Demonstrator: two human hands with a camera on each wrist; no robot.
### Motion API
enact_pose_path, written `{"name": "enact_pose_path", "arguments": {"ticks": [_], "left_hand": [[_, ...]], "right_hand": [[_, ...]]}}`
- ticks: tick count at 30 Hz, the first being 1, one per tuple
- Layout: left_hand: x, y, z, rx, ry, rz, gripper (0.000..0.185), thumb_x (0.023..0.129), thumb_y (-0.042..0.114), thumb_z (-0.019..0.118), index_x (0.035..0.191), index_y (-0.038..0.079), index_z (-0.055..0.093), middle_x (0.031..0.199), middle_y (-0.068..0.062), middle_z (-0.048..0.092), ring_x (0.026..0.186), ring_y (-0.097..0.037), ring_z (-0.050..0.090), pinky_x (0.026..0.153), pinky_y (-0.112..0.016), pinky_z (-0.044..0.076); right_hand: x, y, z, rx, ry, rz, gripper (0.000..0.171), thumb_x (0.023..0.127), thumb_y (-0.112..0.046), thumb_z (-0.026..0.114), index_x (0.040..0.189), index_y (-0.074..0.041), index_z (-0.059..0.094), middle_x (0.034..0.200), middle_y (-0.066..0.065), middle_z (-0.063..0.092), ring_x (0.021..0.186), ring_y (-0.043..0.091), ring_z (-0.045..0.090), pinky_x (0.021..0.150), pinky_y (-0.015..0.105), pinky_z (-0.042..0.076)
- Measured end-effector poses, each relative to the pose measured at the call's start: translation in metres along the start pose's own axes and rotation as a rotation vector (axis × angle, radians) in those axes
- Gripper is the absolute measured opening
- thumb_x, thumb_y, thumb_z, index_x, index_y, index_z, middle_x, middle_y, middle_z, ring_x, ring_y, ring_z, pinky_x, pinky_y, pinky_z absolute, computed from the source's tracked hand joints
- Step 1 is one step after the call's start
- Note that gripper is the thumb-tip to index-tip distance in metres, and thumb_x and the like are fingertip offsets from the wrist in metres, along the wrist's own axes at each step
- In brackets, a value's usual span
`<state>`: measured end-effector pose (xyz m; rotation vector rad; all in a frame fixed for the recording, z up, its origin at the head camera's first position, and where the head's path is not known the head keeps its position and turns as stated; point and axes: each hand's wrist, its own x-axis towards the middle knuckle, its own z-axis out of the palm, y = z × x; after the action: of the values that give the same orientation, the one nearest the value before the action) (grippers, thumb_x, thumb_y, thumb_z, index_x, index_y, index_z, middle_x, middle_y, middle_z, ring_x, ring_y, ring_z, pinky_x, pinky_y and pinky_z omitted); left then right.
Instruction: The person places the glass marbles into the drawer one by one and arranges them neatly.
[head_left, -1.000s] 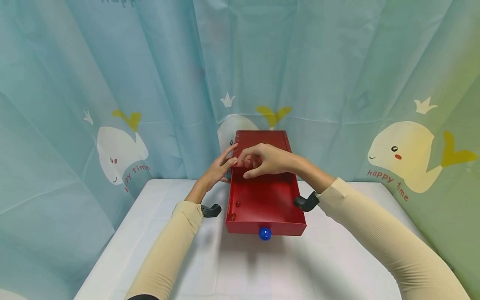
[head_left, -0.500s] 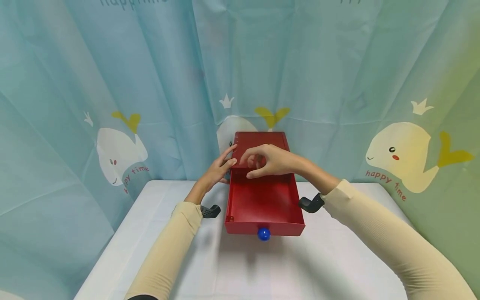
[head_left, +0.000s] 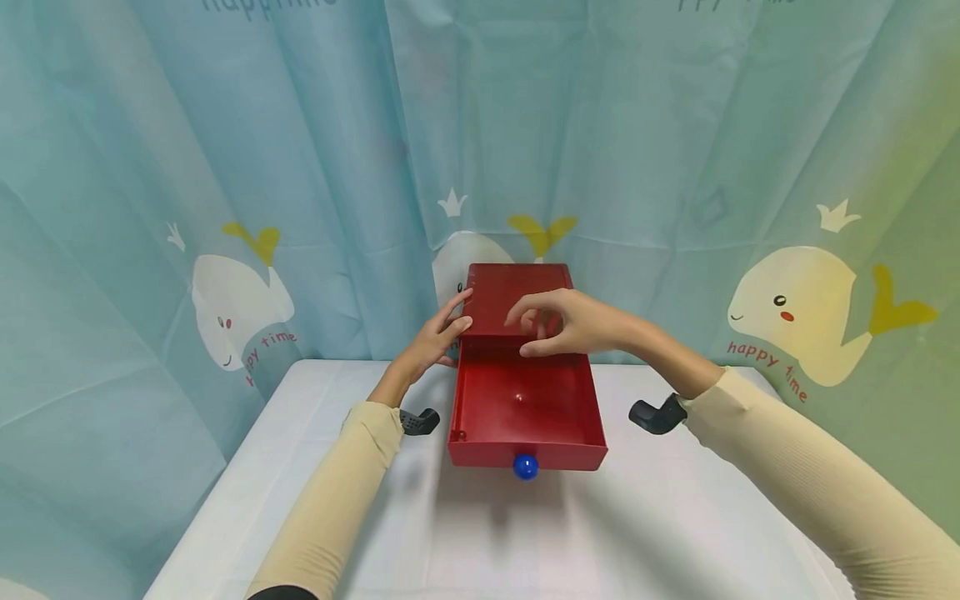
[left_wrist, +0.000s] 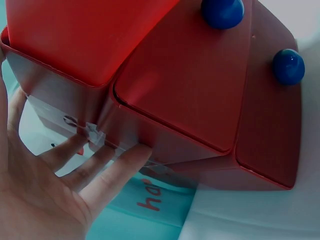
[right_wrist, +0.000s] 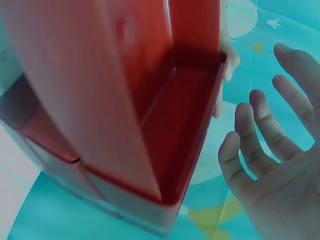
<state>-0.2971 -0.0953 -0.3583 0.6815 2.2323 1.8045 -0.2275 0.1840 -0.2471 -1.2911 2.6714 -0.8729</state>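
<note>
Head view: your left hand lies flat, fingers straight, bracing the red cabinet at the table's far edge, your right hand, relaxed and empty, hovers above the pulled-out top drawer; likely next, push its blue knob.

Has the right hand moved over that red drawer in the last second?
Yes. The right hand has slid to the right, away from the left hand, and now hangs over the right part of the open red drawer.
</note>
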Motion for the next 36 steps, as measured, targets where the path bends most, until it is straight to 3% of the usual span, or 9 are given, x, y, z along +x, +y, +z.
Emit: {"name": "enact_pose_path", "arguments": {"ticks": [14, 21, 26, 36], "left_hand": [[0.004, -0.004, 0.000, 0.001, 0.003, 0.000, 0.065, 0.101, 0.046, 0.052, 0.161, 0.044, 0.026, 0.161, -0.014, 0.037, 0.140, -0.038, 0.046, 0.089, -0.065, 0.054], [0.004, -0.003, 0.000, 0.005, 0.003, 0.009, 0.065, 0.101, 0.045, 0.051, 0.162, 0.043, 0.026, 0.161, -0.015, 0.038, 0.137, -0.039, 0.049, 0.088, -0.064, 0.055], [0.004, -0.004, -0.001, 0.010, 0.006, 0.003, 0.065, 0.101, 0.045, 0.052, 0.162, 0.043, 0.026, 0.161, -0.016, 0.037, 0.138, -0.040, 0.047, 0.090, -0.065, 0.053], [0.004, -0.003, 0.000, -0.002, -0.004, -0.002, 0.066, 0.102, 0.043, 0.050, 0.163, 0.042, 0.023, 0.162, -0.016, 0.035, 0.138, -0.042, 0.047, 0.090, -0.065, 0.054]], "right_hand": [[-0.055, 0.008, -0.014, 0.070, 0.039, 0.046, 0.040, 0.091, -0.021, 0.080, 0.128, -0.013, 0.067, 0.107, 0.008, 0.066, 0.087, 0.018, 0.066, 0.075, 0.037, 0.058], [-0.089, 0.013, -0.017, 0.086, 0.080, 0.038, 0.037, 0.093, -0.018, 0.077, 0.128, -0.021, 0.066, 0.109, 0.004, 0.066, 0.086, 0.017, 0.068, 0.077, 0.033, 0.059], [-0.113, 0.016, -0.016, 0.083, 0.093, 0.032, 0.040, 0.094, -0.014, 0.076, 0.132, -0.020, 0.064, 0.117, -0.001, 0.066, 0.092, 0.016, 0.070, 0.082, 0.032, 0.060], [-0.159, 0.025, -0.008, 0.186, 0.037, 0.006, 0.054, 0.097, -0.006, 0.070, 0.147, -0.015, 0.052, 0.137, 0.004, 0.062, 0.111, 0.020, 0.069, 0.091, 0.032, 0.057]]}}
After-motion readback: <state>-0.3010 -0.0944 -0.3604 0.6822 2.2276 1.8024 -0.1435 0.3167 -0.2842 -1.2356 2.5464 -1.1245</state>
